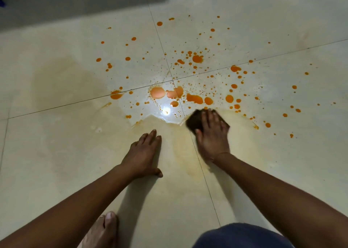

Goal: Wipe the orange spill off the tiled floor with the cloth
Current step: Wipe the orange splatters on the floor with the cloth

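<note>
Head view is showing the left hand [145,153] lying flat and released on the tiled floor [56,134], the orange spill [157,93] pooling beyond. Rightward, the dark cloth [194,121], likely soft, limp and slippery once soaked, is lying under the right hand [212,134], which is pressing it open-palmed.

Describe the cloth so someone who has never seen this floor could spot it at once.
Find where the four tile joints cross, amid the orange spill. A little nearer the person and to the right, the right hand presses on the cloth. It is the one dark brown lump on the pale floor.
</note>
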Demonstrator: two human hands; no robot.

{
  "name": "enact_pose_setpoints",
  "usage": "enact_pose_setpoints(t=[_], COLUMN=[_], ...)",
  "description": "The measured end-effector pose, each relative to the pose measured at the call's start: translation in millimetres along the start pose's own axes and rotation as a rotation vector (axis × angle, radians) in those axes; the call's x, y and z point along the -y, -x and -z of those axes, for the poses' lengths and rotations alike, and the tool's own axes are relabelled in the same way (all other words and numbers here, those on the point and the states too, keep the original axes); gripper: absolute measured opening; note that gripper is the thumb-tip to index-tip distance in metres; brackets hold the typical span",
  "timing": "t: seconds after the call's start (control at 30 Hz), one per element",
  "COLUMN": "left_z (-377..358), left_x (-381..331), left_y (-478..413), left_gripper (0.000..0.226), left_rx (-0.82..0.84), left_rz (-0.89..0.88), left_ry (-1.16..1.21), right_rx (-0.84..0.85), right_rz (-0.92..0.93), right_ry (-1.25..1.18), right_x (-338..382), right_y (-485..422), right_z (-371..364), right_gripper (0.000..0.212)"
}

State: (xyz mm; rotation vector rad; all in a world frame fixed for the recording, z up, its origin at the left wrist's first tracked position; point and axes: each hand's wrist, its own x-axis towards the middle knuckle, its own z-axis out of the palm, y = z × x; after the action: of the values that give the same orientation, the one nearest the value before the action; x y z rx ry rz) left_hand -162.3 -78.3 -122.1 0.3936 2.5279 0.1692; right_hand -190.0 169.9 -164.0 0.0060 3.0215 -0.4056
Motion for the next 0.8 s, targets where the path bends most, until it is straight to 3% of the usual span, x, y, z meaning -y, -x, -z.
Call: enact_pose_setpoints(t=[0.07,0.17,0.23,0.33,0.4,0.5,0.57,0.7,0.8], left_z=[0.5,5.8,14.0,22.3,27.0,42.0,53.7,69.9,81.3], left_x=[4.2,15.9,24.1,34.6,44.2,60.6,72.0,101.8,123.5], left_y=[0.3,4.4,7.8,2.5,0.8,-2.3,-2.2,-6.6,-14.4], left_gripper=[0.124,0.121,0.119,0.120,0.120,0.117,0.114,0.112,0.110], left_rx=[0.000,-0.007,-0.014,-0.009,0.019,0.058,0.086,0.068,0.080], left_rz=[-0.011,-0.052,-0.060,-0.059,-0.072,-0.177,-0.209,-0.220,-0.192], left_ry=[0.006,-0.016,-0.048,-0.097,-0.150,-0.278,-0.329,-0.374,-0.383], right_rx=[0.073,0.137,0.124,0.037,0.073,0.201,0.203,0.091,0.178], right_rz=[0.204,0.410,0.306,0.100,0.251,0.493,0.494,0.288,0.572], right_ry=[0.007,0.001,-0.001,-0.012,-0.004,0.017,0.030,0.047,0.095], right_x=[21.6,-24.1,-39.3,13.1,47.6,18.9,-4.0,54.8,80.1], right_y=[36.2,117.2,92.2,9.6,16.1,74.5,53.9,-57.9,-22.7], right_z=[-13.1,4.7,10.0,-1.3,-16.1,-9.9,-5.2,-8.3,-25.1], right_gripper=[0.070,0.073,0.072,0.069,0.069,0.071,0.072,0.072,0.070])
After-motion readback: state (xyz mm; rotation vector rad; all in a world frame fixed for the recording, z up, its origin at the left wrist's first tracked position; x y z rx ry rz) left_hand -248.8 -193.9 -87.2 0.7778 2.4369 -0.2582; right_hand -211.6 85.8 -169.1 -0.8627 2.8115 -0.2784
